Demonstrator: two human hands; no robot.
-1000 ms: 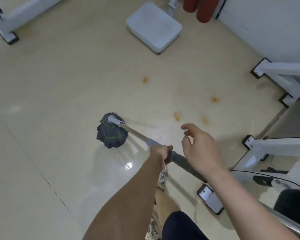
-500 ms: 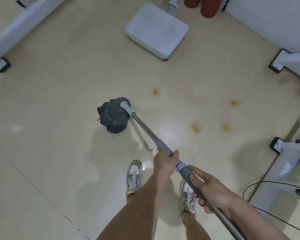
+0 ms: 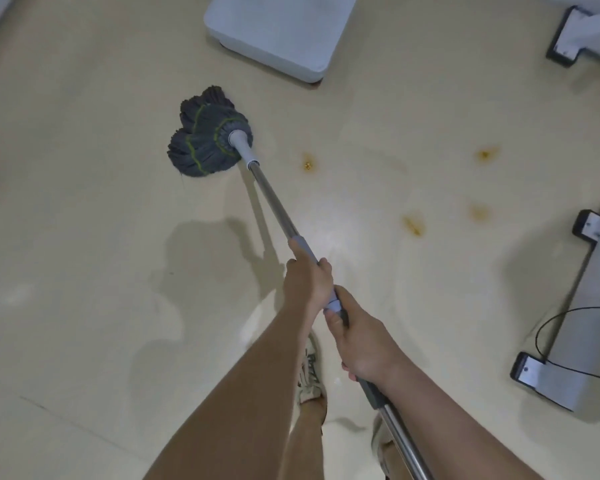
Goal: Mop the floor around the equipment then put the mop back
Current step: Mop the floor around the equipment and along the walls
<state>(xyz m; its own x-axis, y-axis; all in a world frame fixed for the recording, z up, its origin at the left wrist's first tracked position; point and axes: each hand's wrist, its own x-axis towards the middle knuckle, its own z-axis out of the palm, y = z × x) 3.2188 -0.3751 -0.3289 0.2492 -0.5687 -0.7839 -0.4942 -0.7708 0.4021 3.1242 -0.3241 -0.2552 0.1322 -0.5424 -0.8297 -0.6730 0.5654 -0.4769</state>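
Observation:
A mop with a dark grey string head (image 3: 207, 136) and green stitching rests on the cream floor (image 3: 84, 237), ahead and left of me. Its metal handle (image 3: 274, 206) runs back towards me. My left hand (image 3: 307, 282) grips the handle at its grey collar. My right hand (image 3: 359, 341) holds the dark grip just behind the left hand. Both hands touch each other's edge on the shaft. Several orange-brown stains (image 3: 413, 225) mark the floor to the right of the handle.
A white flat platform (image 3: 278, 29) lies on the floor beyond the mop head. White equipment frames with black end caps stand at the right (image 3: 548, 379) and top right (image 3: 565, 39), with a black cable (image 3: 548, 327) looping by. My shoe (image 3: 310, 375) shows below the arms.
My right hand came down and closed on the handle behind the left hand. The mop head slid forward, away from me, towards the white platform. The view tipped forward.

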